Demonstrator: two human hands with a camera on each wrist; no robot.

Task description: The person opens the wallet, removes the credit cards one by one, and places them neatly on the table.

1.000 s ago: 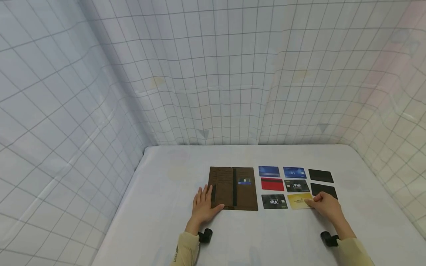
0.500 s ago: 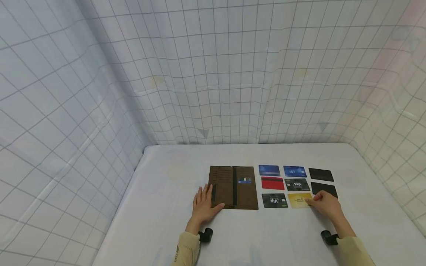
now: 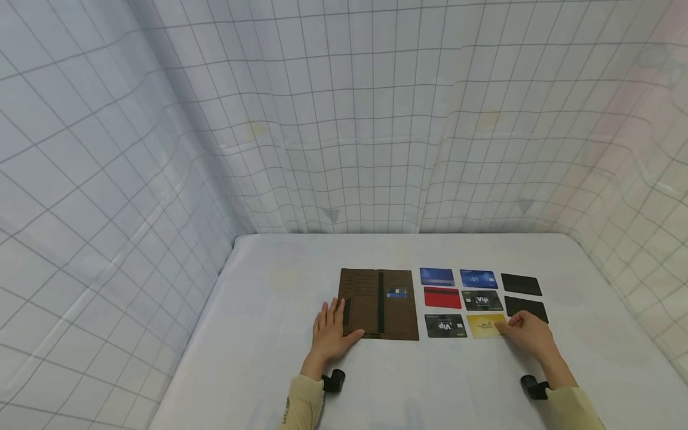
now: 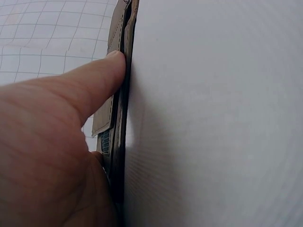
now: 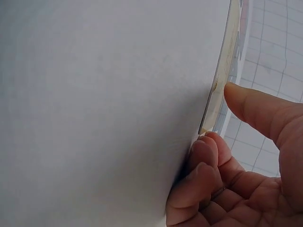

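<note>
An open brown wallet [image 3: 399,316] lies flat on the table, a blue card [image 3: 396,293] tucked in its right half. My left hand [image 3: 329,341] rests on the wallet's lower left corner with fingers extended; in the left wrist view the thumb [image 4: 102,78] presses along its near edge. At the right, a yellow card [image 3: 482,326] lies on the cloth. My right hand [image 3: 531,335] pinches this card's right end, thumb on top and the other fingers curled at its edge, as the right wrist view shows. The card's underside is hidden.
Beside the wallet lie two blue cards [image 3: 437,276], a red card [image 3: 442,297], two black Vip cards [image 3: 446,326] and two plain black cards [image 3: 521,284]. White cloth [image 3: 258,334] covers the table. Gridded white curtains [image 3: 344,149] enclose the back and sides.
The whole head view shifts very slightly. Both hands, the wallet and the cards keep their places relative to one another.
</note>
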